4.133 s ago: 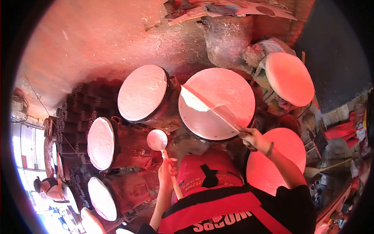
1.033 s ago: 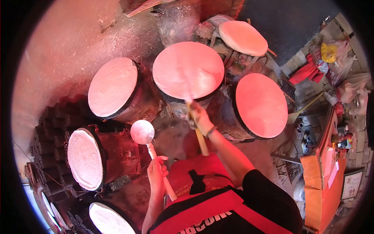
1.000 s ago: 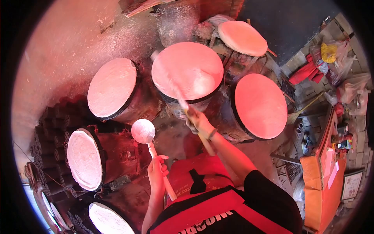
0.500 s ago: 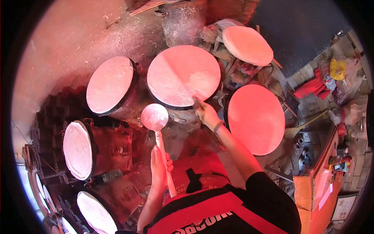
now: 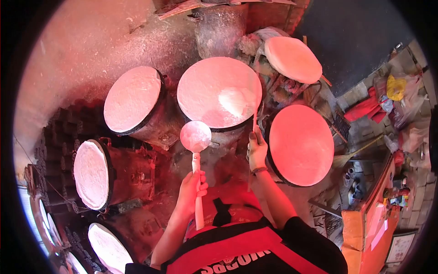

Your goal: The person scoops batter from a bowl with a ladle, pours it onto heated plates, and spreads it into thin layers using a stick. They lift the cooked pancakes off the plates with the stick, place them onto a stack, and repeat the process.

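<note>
Just above the right hand [image 5: 257, 150], a thin flat scraper [image 5: 254, 119] is rising to the edge of the middle round plate [image 5: 219, 91], where a pale, blurred patch is showing on the plate's right side. That hand is closing around the scraper's lower end, fingers wrapped together on it. To its left, the left hand [image 5: 191, 187] is gripping the white handle of a ladle [image 5: 195, 136], fingers clamped around the stick, and the ladle's round bowl is hovering above the hand, just below the near rim of the middle plate and apart from it. To the right of the right hand, another round plate [image 5: 301, 144] is glowing red, almost touching the wrist side. Farther up and to the right, a smaller plate [image 5: 293, 58] is sitting tilted. Left of the ladle, a paler plate [image 5: 132, 98] is tilting toward the wall, and two more [image 5: 91, 173] are standing on edge lower left. Below both hands, the person's red and black apron [image 5: 237, 246] is filling the bottom.
</note>
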